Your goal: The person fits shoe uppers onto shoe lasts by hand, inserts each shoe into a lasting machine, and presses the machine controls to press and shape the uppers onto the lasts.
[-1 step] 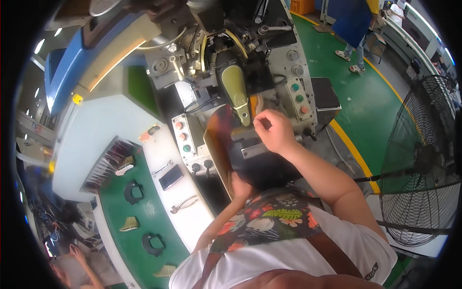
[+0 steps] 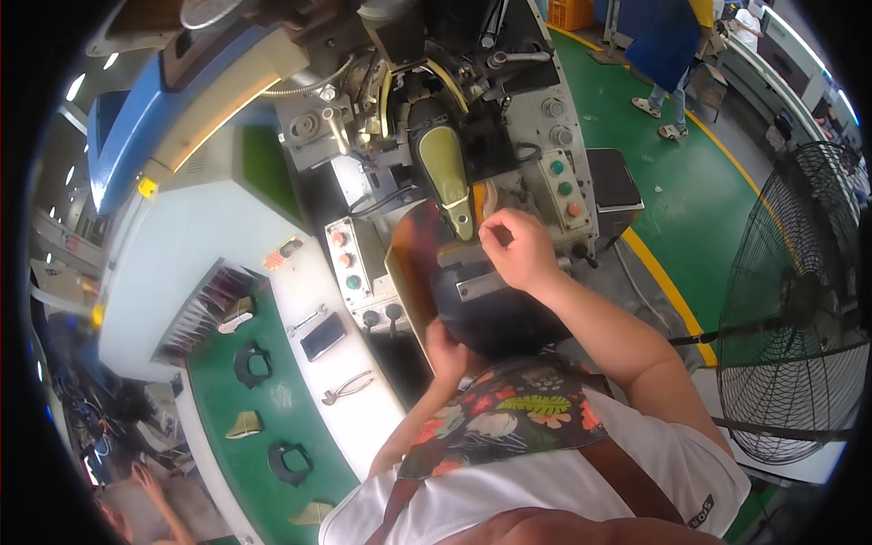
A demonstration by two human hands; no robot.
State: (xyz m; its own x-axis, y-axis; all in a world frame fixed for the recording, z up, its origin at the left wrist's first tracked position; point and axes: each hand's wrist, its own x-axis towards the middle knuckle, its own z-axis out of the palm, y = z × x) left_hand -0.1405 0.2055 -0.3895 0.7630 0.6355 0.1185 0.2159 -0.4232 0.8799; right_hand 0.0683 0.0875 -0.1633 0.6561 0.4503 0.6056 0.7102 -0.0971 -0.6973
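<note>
An upside-down shoe last with an olive-green sole face (image 2: 442, 156) and dark material around its edge sits clamped in the machine (image 2: 531, 109), its narrow end pointing toward me. Beside that narrow end is my right hand (image 2: 522, 250), fingers curled and thumb against the forefinger. Whatever is in its grip, if anything, is hidden. My left hand (image 2: 445, 352) is low at the edge of a tan curved panel (image 2: 409, 291), next to a black rounded machine part (image 2: 495, 322). Most of its fingers are out of sight.
Button boxes (image 2: 350, 263) (image 2: 565, 186) flank the last. On the white ledge lie a phone (image 2: 323, 336), pliers (image 2: 348, 388) and a wrench (image 2: 307, 320). A green conveyor (image 2: 282, 391) carries shoe parts. A caged fan (image 2: 795, 309) stands right; a person in blue (image 2: 668, 54) is beyond.
My left hand has shifted slightly upward along the panel. My right hand stays beside the narrow end of the last, nearly unmoved.
</note>
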